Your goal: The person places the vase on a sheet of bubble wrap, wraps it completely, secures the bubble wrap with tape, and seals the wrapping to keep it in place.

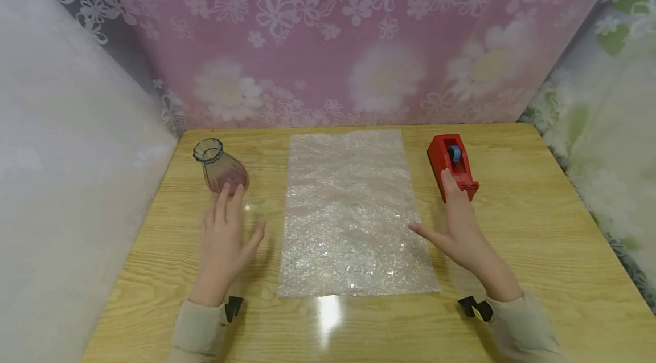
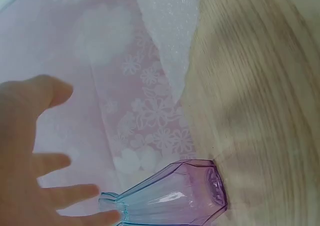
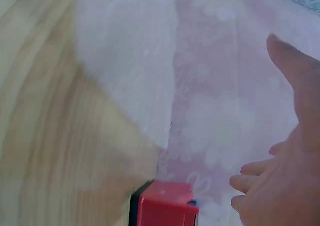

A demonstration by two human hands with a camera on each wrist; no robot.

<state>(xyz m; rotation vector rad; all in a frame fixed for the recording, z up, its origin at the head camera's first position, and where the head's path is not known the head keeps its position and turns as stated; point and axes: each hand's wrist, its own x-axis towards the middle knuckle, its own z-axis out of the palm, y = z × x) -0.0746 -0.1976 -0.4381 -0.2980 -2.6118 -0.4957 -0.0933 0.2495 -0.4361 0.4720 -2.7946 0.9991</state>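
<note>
A glass vase (image 1: 225,172), bluish at its wavy rim and purple toward its base, stands on the left of the table. My left hand (image 1: 222,240) is just in front of it, fingers spread and holding nothing; its fingertips overlap the vase's base in the head view. In the left wrist view the vase (image 2: 175,198) shows its faceted sides. A sheet of bubble wrap (image 1: 353,215) lies flat between the hands. On the right, a red tape dispenser (image 1: 451,163) carries a small blue roll. My right hand (image 1: 463,229) hovers before it, thumb apart from the fingers, with nothing in it.
The light wood table (image 1: 517,249) runs up to a pink flowered cloth (image 1: 328,55) at the back. A white cloth (image 1: 66,180) hangs along the left side, and a green-and-white flowered cloth (image 1: 615,112) along the right.
</note>
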